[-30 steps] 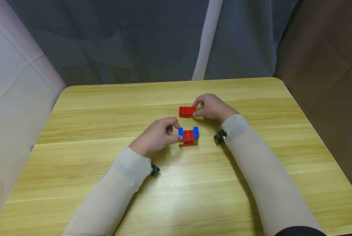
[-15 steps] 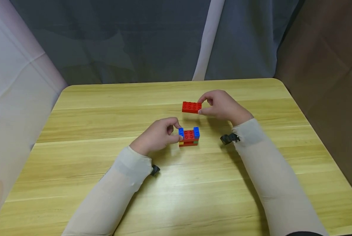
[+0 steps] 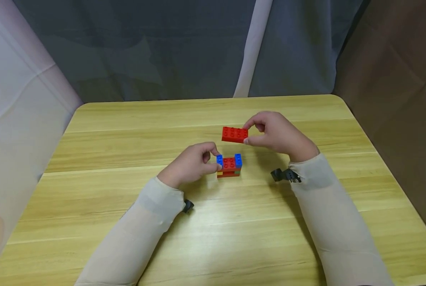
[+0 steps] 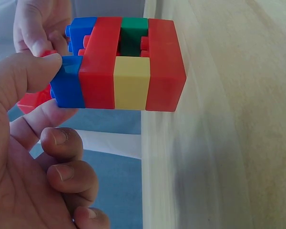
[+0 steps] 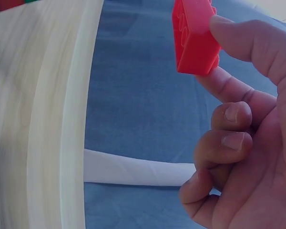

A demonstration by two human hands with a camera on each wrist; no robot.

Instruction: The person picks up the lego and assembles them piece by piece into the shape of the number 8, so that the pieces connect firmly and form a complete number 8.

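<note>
**A:** Two hands busy here. Our left hand (image 3: 191, 163) pinches the blue end of the small brick stack (image 3: 229, 167), which sits on the wooden table (image 3: 127, 139). Our right hand (image 3: 277, 133) pinches the red brick (image 3: 235, 134) by its end, held in the air just beyond the stack, so the brick sticks out to the left of the pinch.

**B:** Yep. From the left wrist view the stack (image 4: 119, 64) shows red, yellow, green and blue layers. We'd say keep the red brick (image 5: 194, 38) level, line its studs up over the gap between the blue ends, and press straight down while the left hand steadies.
</note>
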